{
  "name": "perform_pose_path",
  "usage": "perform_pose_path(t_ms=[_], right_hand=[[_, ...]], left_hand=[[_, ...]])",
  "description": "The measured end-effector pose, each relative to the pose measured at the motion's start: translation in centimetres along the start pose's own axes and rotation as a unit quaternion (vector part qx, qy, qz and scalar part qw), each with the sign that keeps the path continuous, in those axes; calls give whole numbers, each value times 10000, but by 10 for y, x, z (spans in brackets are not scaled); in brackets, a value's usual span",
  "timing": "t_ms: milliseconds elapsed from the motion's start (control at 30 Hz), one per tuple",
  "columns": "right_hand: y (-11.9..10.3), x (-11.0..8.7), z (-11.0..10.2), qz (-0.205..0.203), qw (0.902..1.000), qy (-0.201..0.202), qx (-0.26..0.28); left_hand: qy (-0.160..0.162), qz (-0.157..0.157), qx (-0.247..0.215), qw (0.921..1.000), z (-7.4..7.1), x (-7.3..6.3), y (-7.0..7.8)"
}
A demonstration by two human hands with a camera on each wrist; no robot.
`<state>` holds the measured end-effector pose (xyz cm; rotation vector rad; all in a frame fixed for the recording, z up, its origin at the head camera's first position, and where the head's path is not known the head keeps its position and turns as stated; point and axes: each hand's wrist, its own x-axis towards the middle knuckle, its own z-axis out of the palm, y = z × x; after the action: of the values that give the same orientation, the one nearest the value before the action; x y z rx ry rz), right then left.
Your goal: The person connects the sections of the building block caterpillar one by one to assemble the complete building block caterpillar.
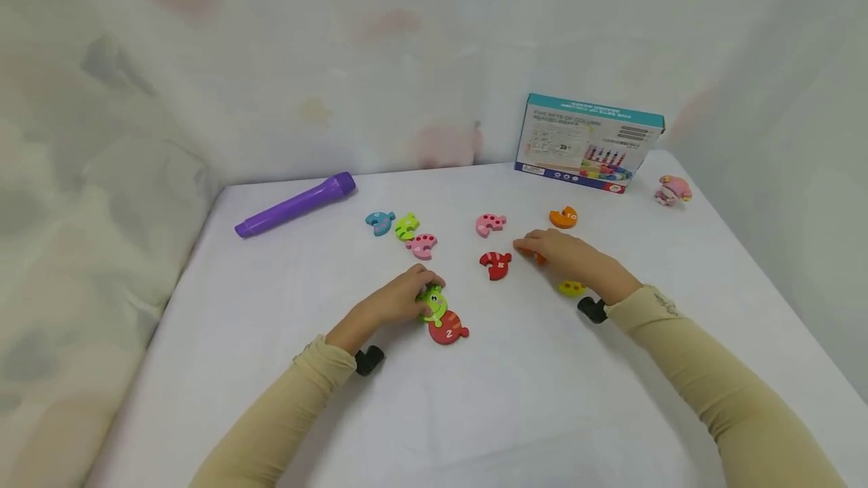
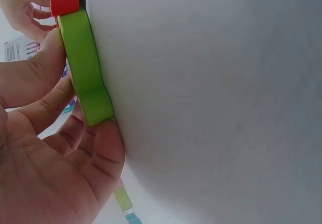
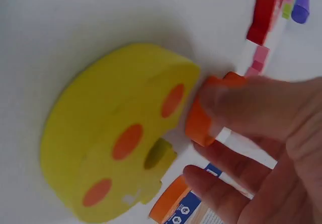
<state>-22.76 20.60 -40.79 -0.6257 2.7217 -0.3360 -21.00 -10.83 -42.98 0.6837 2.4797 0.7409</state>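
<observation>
My left hand holds a green puzzle piece with a smiling face, thumb on one side and fingertips at its edge. Joined to it is a red piece marked 2, lying on the white cloth. Farther right, my right hand pinches an orange puzzle piece, mostly hidden under the fingers in the head view. Beside that hand lies a yellow piece with orange dots, partly covered by the wrist in the head view. A red striped piece lies just left of the right fingertips.
Pink, orange, blue, lime and second pink pieces lie farther back. A purple microphone-shaped stick lies at back left. A printed box stands at back right, near a small pink figure.
</observation>
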Motion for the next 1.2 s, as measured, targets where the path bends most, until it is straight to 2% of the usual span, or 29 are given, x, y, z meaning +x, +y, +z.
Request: perform_pose_path(t_ms=[167,300,400,600,767,967,1200], right_hand=[[-7,-8,-3,347,9985,431,-53],[-25,-21,1,213,9958,890,-63],[-46,-29,13,-37,9944,1052,-79],[-86,-32,41,-276,9945,982,-231],[-111,-31,49,-362,9935,950,-502],[-125,-30,56,-345,9916,963,-797],[-131,-29,64,-447,9883,1041,-1017]], left_hand=[[-9,-34,72,10000,-2,2,1],[17,-12,54,10000,-3,4,1],[5,13,86,10000,-4,6,1],[26,12,220,9998,-3,9,0],[23,-50,161,9999,-5,7,4],[18,-86,115,9999,-4,5,3],[19,-49,72,10000,0,2,0]])
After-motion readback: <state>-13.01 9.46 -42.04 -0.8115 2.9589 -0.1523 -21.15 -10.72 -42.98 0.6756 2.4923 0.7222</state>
